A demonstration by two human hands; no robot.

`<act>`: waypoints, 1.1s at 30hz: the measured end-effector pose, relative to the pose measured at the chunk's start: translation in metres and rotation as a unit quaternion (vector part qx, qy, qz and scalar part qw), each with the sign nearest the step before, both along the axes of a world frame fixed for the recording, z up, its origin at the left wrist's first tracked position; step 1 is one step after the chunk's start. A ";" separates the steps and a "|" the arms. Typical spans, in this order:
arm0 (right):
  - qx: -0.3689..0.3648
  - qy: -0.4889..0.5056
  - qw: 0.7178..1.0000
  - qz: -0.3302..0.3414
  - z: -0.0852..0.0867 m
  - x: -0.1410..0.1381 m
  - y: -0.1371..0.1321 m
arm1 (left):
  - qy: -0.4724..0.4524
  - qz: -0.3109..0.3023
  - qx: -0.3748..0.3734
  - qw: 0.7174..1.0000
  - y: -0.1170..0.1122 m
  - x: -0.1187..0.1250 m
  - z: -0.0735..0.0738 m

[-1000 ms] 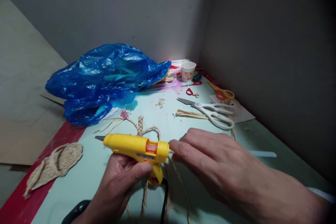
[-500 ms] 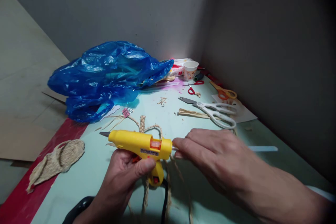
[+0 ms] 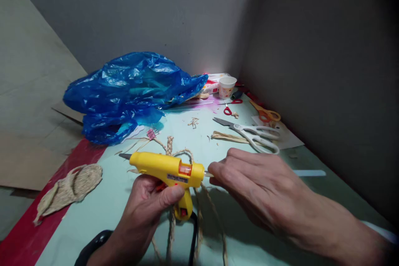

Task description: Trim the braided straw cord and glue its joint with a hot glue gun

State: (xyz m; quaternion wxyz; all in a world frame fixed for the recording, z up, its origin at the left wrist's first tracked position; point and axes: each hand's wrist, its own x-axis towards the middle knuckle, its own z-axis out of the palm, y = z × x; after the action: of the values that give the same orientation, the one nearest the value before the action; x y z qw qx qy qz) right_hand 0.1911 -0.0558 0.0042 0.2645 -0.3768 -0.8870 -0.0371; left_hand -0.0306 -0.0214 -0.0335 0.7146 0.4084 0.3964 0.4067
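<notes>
My left hand (image 3: 146, 205) is wrapped round the handle of a yellow glue gun (image 3: 156, 164), its grey nozzle pointing left. At the gun's back end, the fingers of my right hand (image 3: 249, 185) pinch a clear glue stick (image 3: 207, 173) that enters the gun. The stick's far end shows to the right, beyond my right hand. Under the gun lie braided straw cords (image 3: 170, 145), partly hidden by it and by my left hand. A black cable (image 3: 194, 232) hangs from the handle.
A woven straw sole (image 3: 73, 187) lies at the left edge. Behind are a blue plastic bag (image 3: 134, 87) and a paper cup (image 3: 227, 87). White-handled scissors (image 3: 249, 131), orange scissors (image 3: 264, 112) and red scissors (image 3: 229, 110) lie toward the right, near a straw bundle (image 3: 229, 136).
The view has shifted slightly. My right hand sits a little farther from the gun's back end, with a bit more of the stick showing. Both grips stay the same.
</notes>
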 end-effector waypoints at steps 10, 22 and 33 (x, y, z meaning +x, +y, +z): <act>-0.165 0.040 0.985 0.013 0.004 0.007 0.000 | 0.043 -0.021 -0.009 0.999 0.001 -0.002 0.002; 0.073 0.115 0.985 -0.103 -0.006 -0.019 -0.001 | -0.041 0.003 -0.027 0.999 0.005 0.005 -0.002; -0.482 0.359 0.798 -0.048 -0.036 -0.055 -0.001 | -0.061 0.021 -0.021 0.998 0.007 0.010 0.000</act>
State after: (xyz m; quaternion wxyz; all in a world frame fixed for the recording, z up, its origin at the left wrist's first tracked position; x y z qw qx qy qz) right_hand 0.1361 -0.0572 -0.0314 0.3457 -0.4844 -0.6126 0.5202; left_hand -0.0208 -0.0141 -0.0339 0.7375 0.3592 0.3690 0.4369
